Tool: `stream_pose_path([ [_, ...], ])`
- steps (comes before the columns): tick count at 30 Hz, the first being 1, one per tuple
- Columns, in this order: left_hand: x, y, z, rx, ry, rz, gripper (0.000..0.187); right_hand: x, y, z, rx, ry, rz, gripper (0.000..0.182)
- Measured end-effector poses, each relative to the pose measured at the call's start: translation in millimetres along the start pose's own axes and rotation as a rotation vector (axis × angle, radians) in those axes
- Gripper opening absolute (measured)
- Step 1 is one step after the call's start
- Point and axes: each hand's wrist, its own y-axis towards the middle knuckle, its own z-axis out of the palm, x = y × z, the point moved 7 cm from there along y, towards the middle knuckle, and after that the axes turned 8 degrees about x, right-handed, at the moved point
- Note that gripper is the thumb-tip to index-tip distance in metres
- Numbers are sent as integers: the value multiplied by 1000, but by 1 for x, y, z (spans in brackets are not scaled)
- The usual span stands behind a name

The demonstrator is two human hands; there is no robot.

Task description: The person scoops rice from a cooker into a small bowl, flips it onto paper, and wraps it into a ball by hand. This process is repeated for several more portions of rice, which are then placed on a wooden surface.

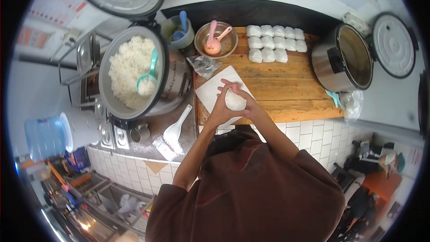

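Observation:
Between my two hands is a white paper-wrapped rice ball [235,100]. My left hand [221,109] curves around its left side, and my right hand [251,105] cups the right side, with fingers meeting near the top. Beneath them lies a stack of white paper sheets [215,90] at the left end of the wooden table [286,94]. Farther back, several wrapped white portions [268,43] stand in rows.
Left is a large open cooker of rice [130,69] holding a teal scoop [153,65]. A metal bowl [229,50] with pink spoons and a tub [184,40] with a blue spoon stand behind. Another open cooker [324,62] is right. A white ladle [175,130] lies left.

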Motion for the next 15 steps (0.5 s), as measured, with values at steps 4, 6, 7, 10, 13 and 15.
stream_pose_path([
  [4, 47, 24, 21, 27, -85, -224, 66, 35, -21, -25, -405, -159, -351, 58],
  [6, 95, 38, 32, -173, -267, -418, 53, 61, -35, -40, -434, -448, -272, 54],
  [7, 111, 53, 41, -155, -262, -412, 53, 76, -36, -45, -445, -747, -159, 51],
  [10, 131, 84, 85, -99, -706, -615, 76, 109, -55, -59, -585, -840, -185, 57],
  [13, 129, 114, 103, -122, -596, -742, 88, 156, -80, -123, -816, -622, -309, 59],
  [15, 153, 120, 97, 34, -586, -656, 91, 179, -106, -214, -1105, -600, -412, 59],
])
